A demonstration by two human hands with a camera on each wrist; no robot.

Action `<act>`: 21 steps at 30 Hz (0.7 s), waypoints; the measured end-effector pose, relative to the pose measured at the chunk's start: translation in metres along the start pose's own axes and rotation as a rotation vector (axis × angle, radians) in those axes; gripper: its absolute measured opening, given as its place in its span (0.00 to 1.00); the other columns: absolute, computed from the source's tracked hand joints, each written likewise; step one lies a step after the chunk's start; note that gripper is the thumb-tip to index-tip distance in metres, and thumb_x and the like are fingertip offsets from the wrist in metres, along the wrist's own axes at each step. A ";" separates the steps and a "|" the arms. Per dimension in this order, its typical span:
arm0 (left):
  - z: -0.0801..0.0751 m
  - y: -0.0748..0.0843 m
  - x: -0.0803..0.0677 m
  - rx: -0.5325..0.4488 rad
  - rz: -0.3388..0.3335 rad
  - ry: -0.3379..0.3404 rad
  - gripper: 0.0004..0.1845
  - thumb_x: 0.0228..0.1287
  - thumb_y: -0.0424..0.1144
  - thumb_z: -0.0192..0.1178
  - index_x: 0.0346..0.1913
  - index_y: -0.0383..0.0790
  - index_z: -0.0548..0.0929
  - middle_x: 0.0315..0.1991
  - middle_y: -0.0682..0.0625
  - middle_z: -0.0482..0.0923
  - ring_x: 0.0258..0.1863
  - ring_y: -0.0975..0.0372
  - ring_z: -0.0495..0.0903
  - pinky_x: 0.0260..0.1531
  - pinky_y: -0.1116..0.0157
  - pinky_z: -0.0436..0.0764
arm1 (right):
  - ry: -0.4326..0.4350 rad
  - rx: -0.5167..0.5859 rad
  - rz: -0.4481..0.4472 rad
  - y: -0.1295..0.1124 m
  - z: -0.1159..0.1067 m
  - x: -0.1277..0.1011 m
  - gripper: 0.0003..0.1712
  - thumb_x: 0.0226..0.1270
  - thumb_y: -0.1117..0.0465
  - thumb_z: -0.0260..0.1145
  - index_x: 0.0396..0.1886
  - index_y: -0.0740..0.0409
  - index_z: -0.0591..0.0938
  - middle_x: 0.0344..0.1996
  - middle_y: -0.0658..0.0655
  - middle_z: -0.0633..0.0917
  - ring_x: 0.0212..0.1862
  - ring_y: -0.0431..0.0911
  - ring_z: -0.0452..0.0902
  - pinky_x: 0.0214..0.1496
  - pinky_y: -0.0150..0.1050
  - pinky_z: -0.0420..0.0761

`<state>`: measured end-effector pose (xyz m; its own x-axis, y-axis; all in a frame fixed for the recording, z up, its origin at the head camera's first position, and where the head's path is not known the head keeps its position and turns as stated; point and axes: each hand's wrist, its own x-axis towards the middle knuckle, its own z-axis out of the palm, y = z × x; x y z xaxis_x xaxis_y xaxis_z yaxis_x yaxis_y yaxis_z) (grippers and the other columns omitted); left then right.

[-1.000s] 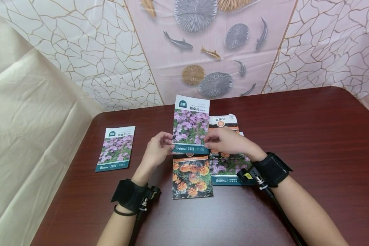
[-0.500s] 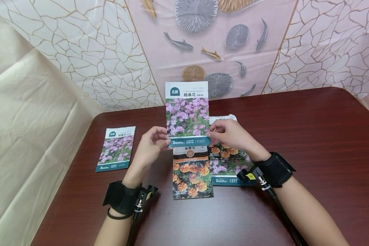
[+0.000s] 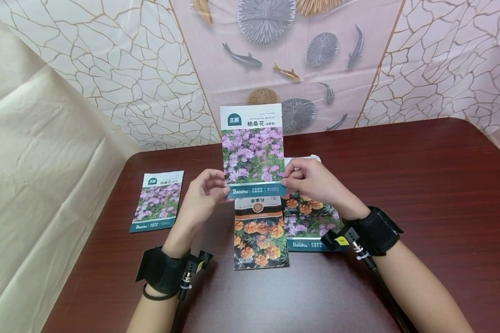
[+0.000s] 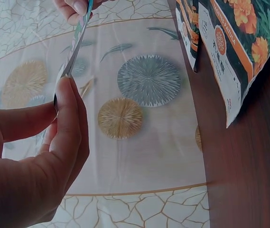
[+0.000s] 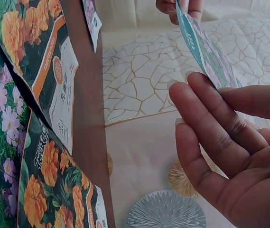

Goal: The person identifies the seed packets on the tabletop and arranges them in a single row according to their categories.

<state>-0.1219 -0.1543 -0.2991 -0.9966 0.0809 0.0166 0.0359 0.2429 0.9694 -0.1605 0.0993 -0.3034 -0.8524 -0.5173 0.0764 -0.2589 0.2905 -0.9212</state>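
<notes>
Both hands [image 3: 206, 194] [image 3: 308, 180] pinching upright purple-flowered seed packet [image 3: 252, 150], white top band, teal bottom strip.

Black wrist straps [image 3: 162, 276], small mounted cameras, trailing black cables

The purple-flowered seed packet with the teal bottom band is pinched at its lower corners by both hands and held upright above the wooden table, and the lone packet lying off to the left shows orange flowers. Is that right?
Not quite. The lone packet at the left shows purple flowers, not orange; the head view shows it. The rest holds: the left hand and right hand pinch the purple-flowered seed packet by its lower corners, upright above the dark red-brown wooden table.
</notes>
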 end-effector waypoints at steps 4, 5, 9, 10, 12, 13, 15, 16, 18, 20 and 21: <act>0.000 0.000 0.000 0.001 0.000 -0.003 0.14 0.60 0.22 0.53 0.50 0.30 0.70 0.38 0.42 0.71 0.32 0.59 0.77 0.41 0.53 0.78 | -0.002 0.008 -0.007 0.000 0.001 -0.001 0.03 0.65 0.70 0.56 0.32 0.67 0.73 0.09 0.55 0.71 0.29 0.51 0.81 0.17 0.35 0.59; -0.001 0.000 0.000 -0.007 -0.002 -0.005 0.14 0.60 0.22 0.53 0.50 0.30 0.69 0.38 0.42 0.71 0.32 0.59 0.77 0.41 0.52 0.78 | -0.002 0.007 -0.008 0.000 0.001 -0.001 0.03 0.65 0.70 0.57 0.32 0.67 0.73 0.09 0.56 0.70 0.29 0.52 0.81 0.17 0.35 0.59; -0.003 0.001 -0.001 -0.025 0.003 -0.006 0.15 0.60 0.21 0.53 0.50 0.29 0.69 0.37 0.42 0.70 0.32 0.60 0.77 0.41 0.52 0.78 | -0.002 -0.009 0.004 0.000 0.001 0.000 0.03 0.66 0.69 0.56 0.34 0.68 0.75 0.16 0.59 0.79 0.28 0.51 0.80 0.15 0.34 0.56; -0.004 0.001 -0.001 -0.029 0.001 -0.004 0.15 0.60 0.20 0.53 0.50 0.29 0.69 0.37 0.42 0.70 0.32 0.60 0.77 0.41 0.53 0.79 | -0.001 -0.017 0.006 0.000 0.001 0.000 0.04 0.66 0.69 0.56 0.35 0.68 0.75 0.18 0.60 0.81 0.27 0.50 0.80 0.15 0.34 0.56; -0.006 0.001 0.000 -0.028 0.000 0.002 0.15 0.59 0.20 0.52 0.50 0.28 0.69 0.37 0.43 0.70 0.32 0.61 0.77 0.40 0.55 0.79 | 0.003 -0.031 0.010 0.000 0.001 -0.001 0.06 0.66 0.69 0.55 0.39 0.67 0.76 0.24 0.61 0.83 0.27 0.47 0.80 0.15 0.33 0.56; -0.007 0.001 0.000 -0.028 0.000 0.006 0.15 0.59 0.20 0.52 0.49 0.28 0.69 0.37 0.43 0.70 0.32 0.61 0.77 0.39 0.57 0.80 | 0.005 -0.036 0.011 0.000 0.001 -0.001 0.07 0.67 0.69 0.54 0.41 0.67 0.76 0.26 0.62 0.83 0.27 0.46 0.80 0.15 0.34 0.56; -0.010 0.001 0.000 -0.013 0.006 0.009 0.14 0.60 0.20 0.52 0.49 0.27 0.69 0.37 0.42 0.70 0.31 0.62 0.77 0.38 0.59 0.80 | 0.014 -0.048 0.013 -0.001 0.001 -0.001 0.10 0.67 0.69 0.54 0.45 0.67 0.76 0.28 0.62 0.84 0.29 0.45 0.80 0.15 0.33 0.57; -0.011 0.001 0.000 0.003 0.006 0.015 0.14 0.60 0.20 0.52 0.49 0.27 0.69 0.37 0.42 0.71 0.31 0.62 0.77 0.38 0.60 0.80 | 0.021 -0.053 0.010 -0.001 0.002 -0.001 0.11 0.67 0.69 0.54 0.47 0.66 0.75 0.28 0.62 0.84 0.29 0.45 0.81 0.15 0.33 0.58; -0.015 0.001 0.000 0.027 0.006 0.026 0.14 0.60 0.20 0.52 0.49 0.27 0.69 0.37 0.42 0.71 0.31 0.61 0.76 0.38 0.60 0.80 | 0.036 -0.065 -0.009 -0.003 0.003 -0.002 0.13 0.67 0.68 0.54 0.50 0.66 0.74 0.29 0.62 0.84 0.31 0.45 0.81 0.15 0.34 0.58; -0.020 0.001 0.000 0.054 -0.003 0.039 0.14 0.60 0.20 0.52 0.50 0.27 0.69 0.38 0.41 0.71 0.32 0.61 0.76 0.38 0.60 0.80 | 0.051 -0.084 -0.032 -0.003 0.005 -0.003 0.13 0.67 0.68 0.54 0.50 0.66 0.74 0.29 0.60 0.84 0.32 0.46 0.81 0.17 0.34 0.62; -0.022 0.001 0.000 0.057 -0.009 0.044 0.14 0.60 0.20 0.51 0.50 0.27 0.69 0.38 0.41 0.70 0.32 0.60 0.76 0.39 0.59 0.80 | 0.054 -0.093 -0.046 -0.004 0.007 -0.003 0.14 0.67 0.68 0.55 0.51 0.66 0.74 0.30 0.60 0.84 0.32 0.46 0.80 0.18 0.35 0.63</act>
<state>-0.1238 -0.1753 -0.2927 -0.9991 0.0364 0.0198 0.0297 0.2979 0.9541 -0.1537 0.0944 -0.3031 -0.8611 -0.4886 0.1410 -0.3376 0.3419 -0.8770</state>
